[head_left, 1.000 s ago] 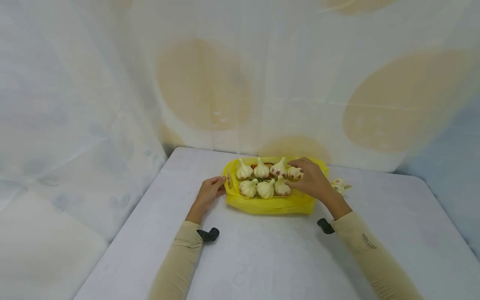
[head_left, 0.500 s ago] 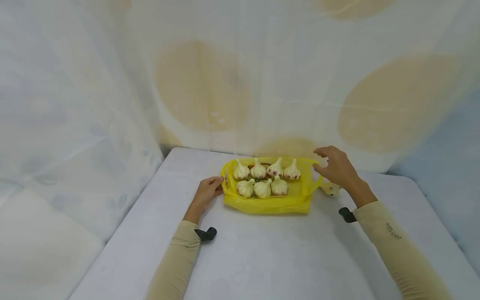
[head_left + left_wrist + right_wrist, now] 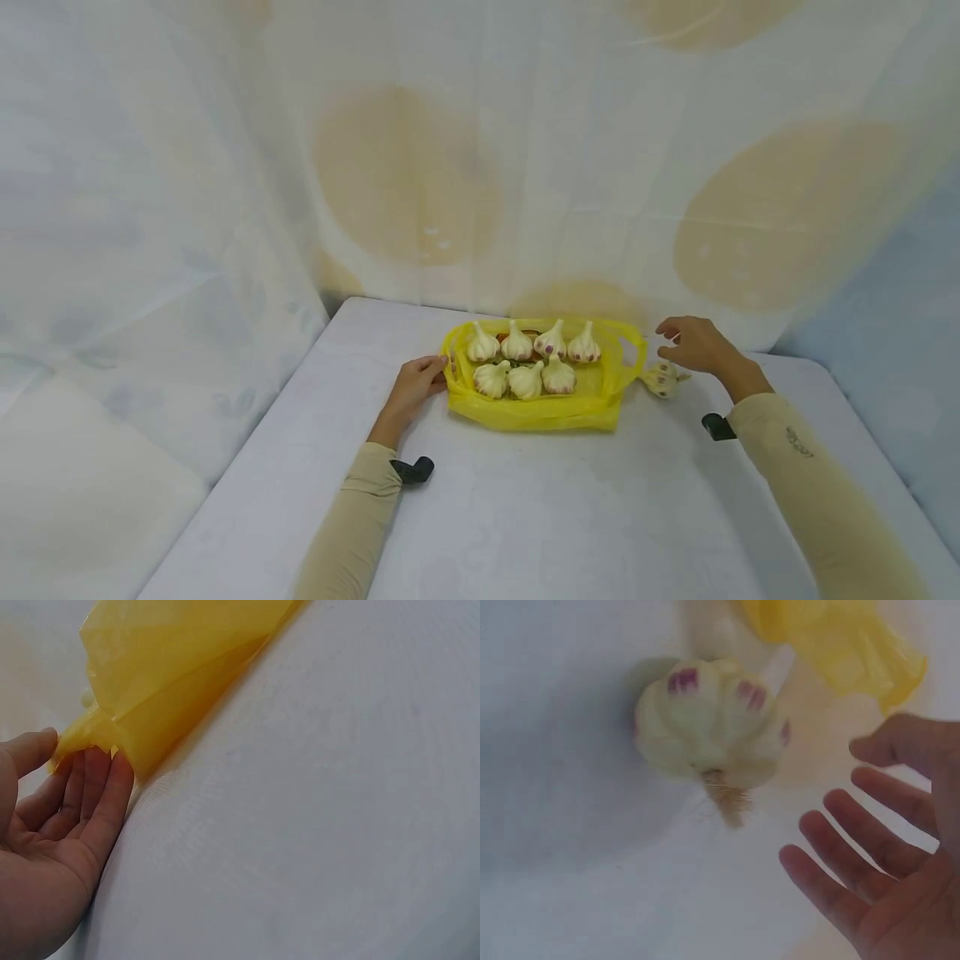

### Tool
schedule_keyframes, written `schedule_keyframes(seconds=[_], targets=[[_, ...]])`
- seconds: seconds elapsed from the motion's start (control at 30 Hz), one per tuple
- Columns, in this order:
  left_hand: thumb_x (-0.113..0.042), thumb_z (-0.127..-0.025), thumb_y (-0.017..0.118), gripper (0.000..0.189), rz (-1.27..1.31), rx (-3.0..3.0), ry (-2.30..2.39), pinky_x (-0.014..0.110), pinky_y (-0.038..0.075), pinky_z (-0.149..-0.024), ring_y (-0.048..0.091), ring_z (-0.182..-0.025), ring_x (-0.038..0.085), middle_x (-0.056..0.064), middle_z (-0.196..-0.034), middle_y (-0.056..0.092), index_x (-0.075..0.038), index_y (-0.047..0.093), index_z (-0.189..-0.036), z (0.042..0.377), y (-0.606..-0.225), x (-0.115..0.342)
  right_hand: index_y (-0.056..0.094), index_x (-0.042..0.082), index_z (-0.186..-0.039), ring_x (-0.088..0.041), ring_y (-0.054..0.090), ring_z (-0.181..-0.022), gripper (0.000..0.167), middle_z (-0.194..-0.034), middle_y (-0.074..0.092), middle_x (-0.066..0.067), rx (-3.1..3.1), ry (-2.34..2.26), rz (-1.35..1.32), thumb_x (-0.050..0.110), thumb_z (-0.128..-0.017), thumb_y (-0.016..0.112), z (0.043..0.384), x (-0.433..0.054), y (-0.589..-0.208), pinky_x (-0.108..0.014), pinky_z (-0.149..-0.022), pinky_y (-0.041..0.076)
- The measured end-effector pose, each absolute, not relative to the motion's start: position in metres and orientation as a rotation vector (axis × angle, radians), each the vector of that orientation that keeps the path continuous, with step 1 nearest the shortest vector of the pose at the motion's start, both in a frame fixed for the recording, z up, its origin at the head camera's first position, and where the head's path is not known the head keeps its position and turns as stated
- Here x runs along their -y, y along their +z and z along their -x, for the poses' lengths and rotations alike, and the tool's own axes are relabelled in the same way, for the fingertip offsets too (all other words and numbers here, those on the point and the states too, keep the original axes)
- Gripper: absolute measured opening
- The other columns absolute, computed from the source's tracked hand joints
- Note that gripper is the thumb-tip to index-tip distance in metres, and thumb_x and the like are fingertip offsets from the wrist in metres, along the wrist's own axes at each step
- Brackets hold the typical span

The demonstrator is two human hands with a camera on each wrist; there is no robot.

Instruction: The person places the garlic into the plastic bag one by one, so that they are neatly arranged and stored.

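Note:
A yellow plastic bag (image 3: pixel 536 416) lies spread with its mouth facing up, and several white garlic bulbs (image 3: pixel 525 382) sit inside in two rows. My left hand (image 3: pixel 407 392) pinches the bag's left edge; in the left wrist view the thumb and fingertips (image 3: pixel 120 769) meet the yellow film. Over at the right, my right hand (image 3: pixel 699 343) hovers empty, its fingers relaxed and spread apart. Just beside it a single garlic bulb (image 3: pixel 662 380) rests on the table outside the bag. The right wrist view shows this bulb's purple marks and brown tuft, apart from the fingertips (image 3: pixel 795 859).
The bag's right handle loop (image 3: pixel 637 354) reaches close to the lone bulb. A white cloth covers the table (image 3: pixel 555 517). Patterned fabric curtains (image 3: pixel 585 150) stand behind the table and along its sides.
My right hand has left the bag's right part and moved rightward, then lowered beside the lone bulb. Another bulb's place under it now shows a garlic bulb uncovered. The left hand has stayed put.

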State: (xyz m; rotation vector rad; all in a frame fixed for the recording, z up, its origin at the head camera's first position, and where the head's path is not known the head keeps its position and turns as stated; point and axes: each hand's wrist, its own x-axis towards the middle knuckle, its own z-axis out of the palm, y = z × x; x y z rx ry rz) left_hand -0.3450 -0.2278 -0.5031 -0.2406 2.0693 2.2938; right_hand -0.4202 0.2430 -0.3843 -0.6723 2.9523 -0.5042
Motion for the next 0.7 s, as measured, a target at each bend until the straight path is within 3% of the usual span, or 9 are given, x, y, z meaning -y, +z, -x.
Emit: schedule_keyframes(seconds=[0.23, 0.43, 0.7], targets=[[-0.028, -0.099, 0.059, 0.043, 0.213, -2.044, 2.288, 0.043, 0.049, -0.096, 0.059, -0.100, 0.023, 0.020, -0.118, 0.059, 0.005, 0.060, -0.126, 0.343, -0.500, 0.229, 0.062, -0.006, -0.118, -0.041, 0.059, -0.102, 0.047, -0.114, 0.062, -0.027, -2.805, -0.460, 0.614, 0.028, -0.087, 0.071, 0.421, -0.249, -0.398, -0.052, -0.082, 0.052], [-0.026, -0.099, 0.060, 0.037, 0.235, -2.064, 2.309, 0.034, 0.055, -0.086, 0.061, -0.096, 0.022, 0.017, -0.114, 0.062, 0.003, 0.063, -0.122, 0.346, -0.503, 0.228, 0.061, -0.003, -0.121, -0.040, 0.057, -0.104, 0.059, -0.117, 0.061, -0.026, -2.748, -0.432, 0.556, 0.041, -0.083, 0.074, 0.421, -0.246, -0.399, -0.052, -0.083, 0.052], [-0.027, -0.098, 0.061, 0.036, 0.227, -2.060, 2.327, 0.031, 0.055, -0.083, 0.063, -0.095, 0.021, 0.015, -0.111, 0.064, 0.001, 0.064, -0.121, 0.346, -0.506, 0.228, 0.062, -0.002, -0.120, -0.038, 0.058, -0.101, 0.061, -0.115, 0.062, -0.024, -2.728, -0.393, 0.598, 0.038, -0.077, 0.079, 0.424, -0.246, -0.404, -0.053, -0.084, 0.050]])
